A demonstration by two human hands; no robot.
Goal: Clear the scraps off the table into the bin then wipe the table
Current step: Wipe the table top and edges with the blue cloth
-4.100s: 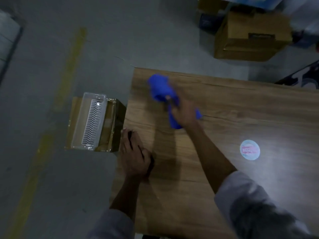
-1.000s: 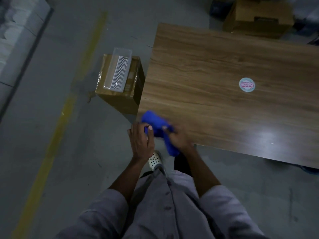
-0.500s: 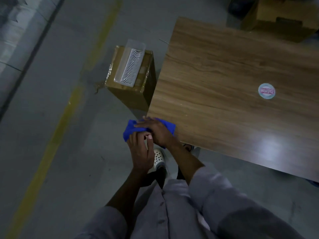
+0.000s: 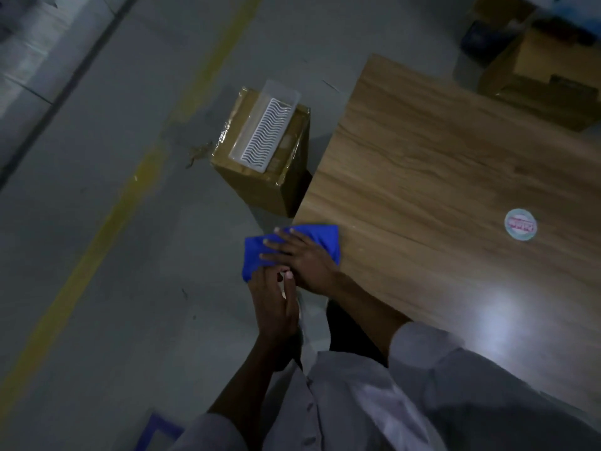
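Blue cloth [image 4: 325, 239]: folded, lying on the near left corner of the table [image 4: 439, 164], with about half of it hanging past the edge over the floor.

Right hand [image 4: 302, 258]: laid flat on top of the cloth. Its fingers [image 4: 276, 244] are straight and slightly apart, pressing the fabric down rather than gripping it. A flat palm spreads pressure across the fold, which suits wiping.

Left hand [image 4: 273, 304]: positioned below and outside the table edge, back toward the camera. The fingers lie close together and nearly straight, and their tips meet the lower hanging edge of the cloth. Whether they pinch the fabric cannot be determined. This placement probably supports the overhang or catches residue swept off the corner.

Bin [image 4: 263, 125]: a white plastic container with a slotted base, resting on a cardboard box [image 4: 260, 187] that stands on the floor just beside the table's left edge, within reach of this corner.

Table surface: no scraps are visible; only a round sticker [image 4: 520, 223] lies well apart from the cloth. Judged stage: wiping, at the end of a stroke.
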